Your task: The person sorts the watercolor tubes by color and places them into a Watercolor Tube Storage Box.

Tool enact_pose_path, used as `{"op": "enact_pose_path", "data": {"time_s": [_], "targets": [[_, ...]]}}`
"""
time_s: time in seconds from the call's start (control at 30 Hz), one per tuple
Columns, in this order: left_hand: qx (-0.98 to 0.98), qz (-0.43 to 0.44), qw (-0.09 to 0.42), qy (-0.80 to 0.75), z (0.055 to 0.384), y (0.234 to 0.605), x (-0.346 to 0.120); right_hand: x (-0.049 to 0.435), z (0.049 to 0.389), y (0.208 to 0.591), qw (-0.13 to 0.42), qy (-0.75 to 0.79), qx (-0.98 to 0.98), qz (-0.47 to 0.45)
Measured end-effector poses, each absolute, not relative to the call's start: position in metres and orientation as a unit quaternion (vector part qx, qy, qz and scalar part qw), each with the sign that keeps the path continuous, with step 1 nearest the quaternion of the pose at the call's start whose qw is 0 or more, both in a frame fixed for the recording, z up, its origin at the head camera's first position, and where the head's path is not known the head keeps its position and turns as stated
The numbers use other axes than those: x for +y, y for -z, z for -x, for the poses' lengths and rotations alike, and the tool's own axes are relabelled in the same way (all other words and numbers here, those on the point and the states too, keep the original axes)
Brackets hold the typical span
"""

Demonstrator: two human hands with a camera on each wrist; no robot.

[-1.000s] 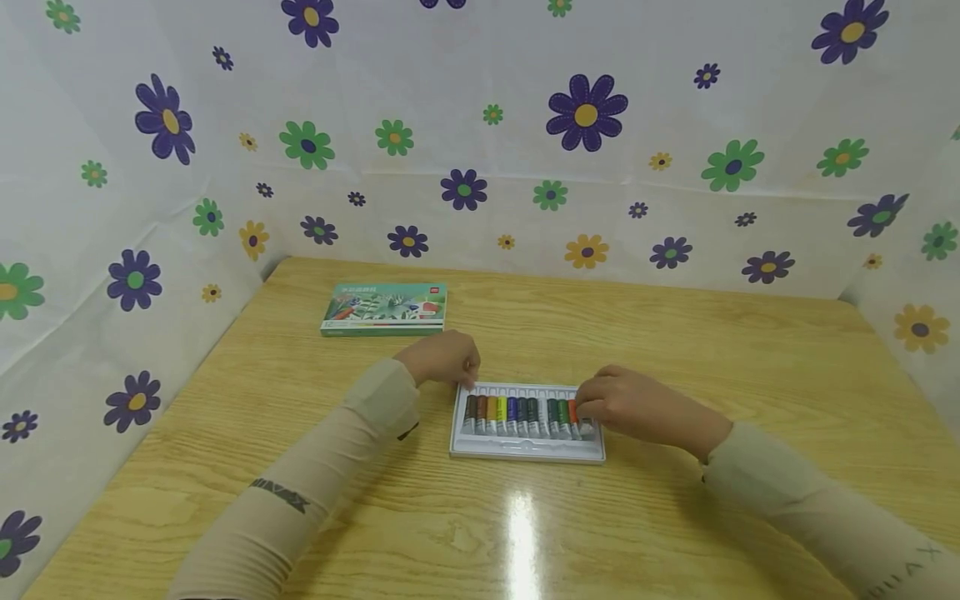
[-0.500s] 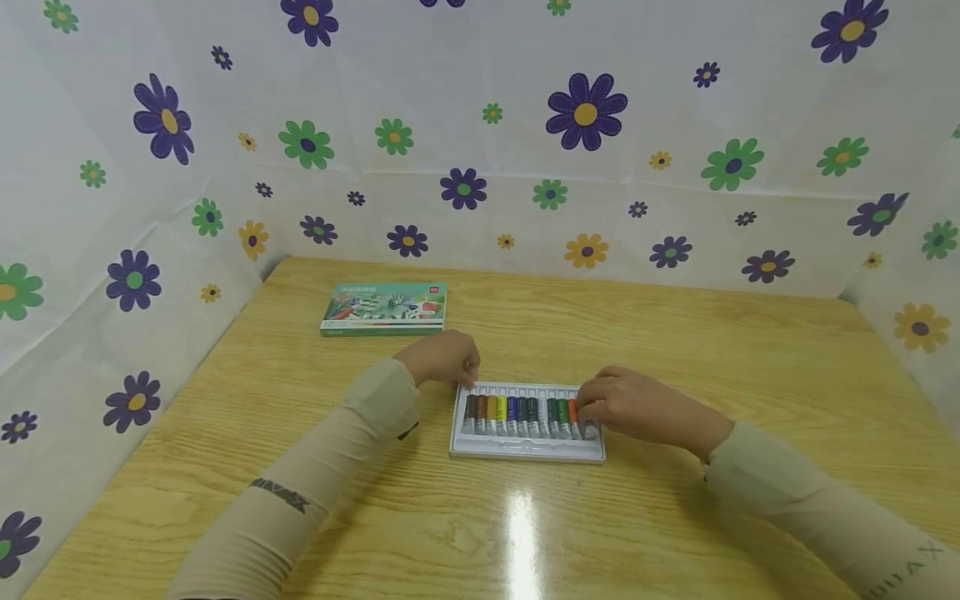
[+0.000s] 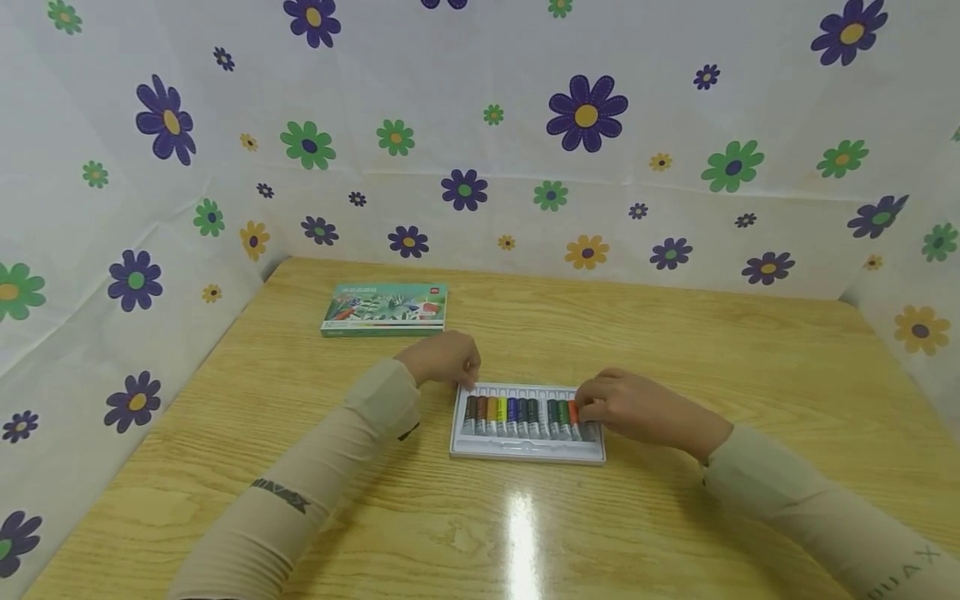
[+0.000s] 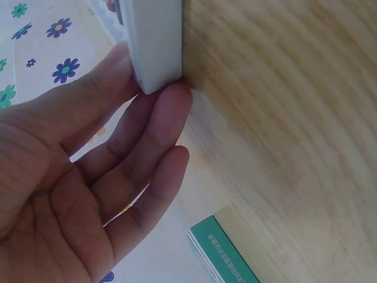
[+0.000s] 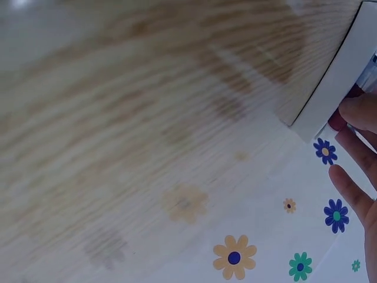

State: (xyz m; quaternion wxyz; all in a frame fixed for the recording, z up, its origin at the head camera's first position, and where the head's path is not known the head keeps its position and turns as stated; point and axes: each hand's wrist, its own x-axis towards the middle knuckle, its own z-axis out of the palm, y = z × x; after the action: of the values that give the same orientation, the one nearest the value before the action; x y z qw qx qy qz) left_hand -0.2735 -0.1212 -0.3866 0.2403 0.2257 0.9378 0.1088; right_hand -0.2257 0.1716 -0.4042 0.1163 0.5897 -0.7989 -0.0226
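Observation:
A white tray lies on the table with a row of paint tubes in it, from brown and yellow through blue and green to orange-red. My left hand pinches the tray's far left corner; in the left wrist view the thumb lies over the tray's edge and the fingertips are against its side. At the row's right end, my right hand pinches a dark red paint tube between thumb and fingers. Most of that tube is hidden behind the hand in the head view.
A green box with a plant picture lies at the back left of the wooden table. A white cloth printed with flowers stands along the back and sides.

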Motion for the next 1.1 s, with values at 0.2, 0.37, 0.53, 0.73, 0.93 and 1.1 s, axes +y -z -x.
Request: {"op": "enact_pose_path", "data": {"time_s": [0.2,0.37,0.53,0.73,0.93,1.1], "targets": [[0.937,-0.223,0.245,-0.107,0.2725,0.3864,-0.1203,0.1712,0.2269,0.4025,0.105,0.014,-0.813,-0.572],[0.938,-0.22,0.246,-0.101,0.2721,0.3854,-0.1192,0.1727,0.2299,0.4005,0.093,0.007,-0.829,-0.552],[0.938,-0.221,0.246,-0.101,0.2719,0.3848,-0.1195,0.1741,0.2328,0.4005,0.086,-0.009,-0.833,-0.547],[0.938,-0.217,0.249,-0.103,0.2711,0.3834,-0.1198,0.1736,0.2333,0.4009,0.073,-0.016,-0.83,-0.552],[0.938,-0.222,0.245,-0.105,0.2712,0.3843,-0.12,0.1727,0.2331,0.3996,0.072,-0.004,-0.829,-0.555],[0.938,-0.221,0.245,-0.108,0.2722,0.3854,-0.1201,0.1714,0.2332,0.398,0.071,0.006,-0.827,-0.558]]}}
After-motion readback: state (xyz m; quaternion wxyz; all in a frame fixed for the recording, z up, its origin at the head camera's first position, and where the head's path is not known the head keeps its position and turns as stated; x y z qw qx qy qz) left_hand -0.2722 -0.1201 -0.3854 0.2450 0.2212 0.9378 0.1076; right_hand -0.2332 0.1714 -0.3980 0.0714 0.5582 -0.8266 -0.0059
